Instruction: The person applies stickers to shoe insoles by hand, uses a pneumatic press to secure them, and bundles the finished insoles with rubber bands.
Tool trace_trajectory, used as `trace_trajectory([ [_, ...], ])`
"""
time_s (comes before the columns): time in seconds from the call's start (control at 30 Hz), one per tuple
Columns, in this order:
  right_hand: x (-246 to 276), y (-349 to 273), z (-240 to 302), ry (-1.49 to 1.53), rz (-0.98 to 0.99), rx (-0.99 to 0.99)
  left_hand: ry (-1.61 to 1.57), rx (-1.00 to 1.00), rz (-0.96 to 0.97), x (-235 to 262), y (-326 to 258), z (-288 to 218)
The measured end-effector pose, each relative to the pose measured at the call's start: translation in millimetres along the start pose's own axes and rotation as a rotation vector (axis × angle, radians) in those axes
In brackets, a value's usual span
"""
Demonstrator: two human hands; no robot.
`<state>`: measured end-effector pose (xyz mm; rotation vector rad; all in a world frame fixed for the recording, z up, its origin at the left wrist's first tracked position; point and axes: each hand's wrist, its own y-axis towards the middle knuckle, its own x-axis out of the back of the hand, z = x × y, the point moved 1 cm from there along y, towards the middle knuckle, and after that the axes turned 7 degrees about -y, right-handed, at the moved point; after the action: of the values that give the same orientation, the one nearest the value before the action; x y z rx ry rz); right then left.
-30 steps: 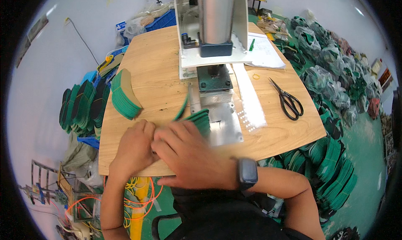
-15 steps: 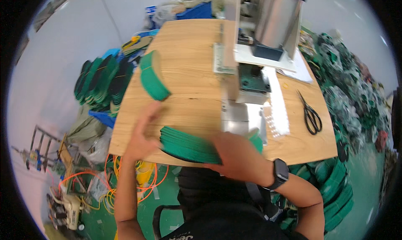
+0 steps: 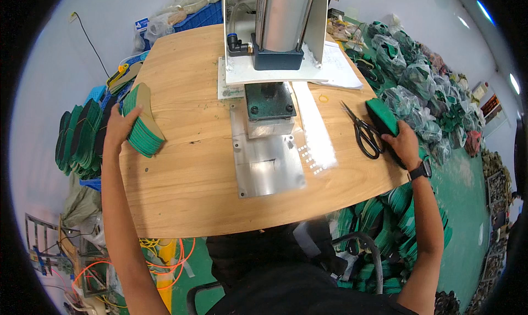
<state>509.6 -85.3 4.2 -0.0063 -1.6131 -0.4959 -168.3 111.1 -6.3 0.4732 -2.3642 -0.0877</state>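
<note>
My left hand [image 3: 119,126] is closed around the near-left side of a stack of insoles [image 3: 144,129] with green edges and a tan face, standing at the table's left side. At the right edge, my right hand [image 3: 406,145] grips a green and black bundle of insoles [image 3: 384,117]; its lower part is partly hidden by the hand. Black-handled scissors [image 3: 365,134] lie just left of that bundle. Between my hands stands a press [image 3: 270,103] with a dark block above a bare metal plate [image 3: 268,175].
More insole bundles [image 3: 80,131] hang beside the table's left edge. Bagged green pieces [image 3: 412,81] pile up beyond the right edge, and further green stacks [image 3: 379,219] lie below it. White papers [image 3: 338,67] rest behind the press. Orange hoses [image 3: 179,265] run across the floor.
The right hand has carried its insole bundle from before the press to the table's right edge. My left hand has reached the left stack and taken hold of it. The view has turned right.
</note>
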Motion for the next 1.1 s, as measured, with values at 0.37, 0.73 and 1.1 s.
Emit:
trace_trajectory([
  [0.37,-10.6,44.8,-18.0,0.569,0.315,-0.182,-0.582,0.053,0.035,7.4,-41.6,48.4],
  [0.73,83.6,-101.0,284.5,0.944,-0.079,0.957,-1.168,0.077,0.054,-0.7,-205.6,-21.2],
  [1.1,25.8,-142.8,323.7,1.401,-0.038,0.8,-1.429,0.243,0.38,-46.7,-277.7,-48.3],
])
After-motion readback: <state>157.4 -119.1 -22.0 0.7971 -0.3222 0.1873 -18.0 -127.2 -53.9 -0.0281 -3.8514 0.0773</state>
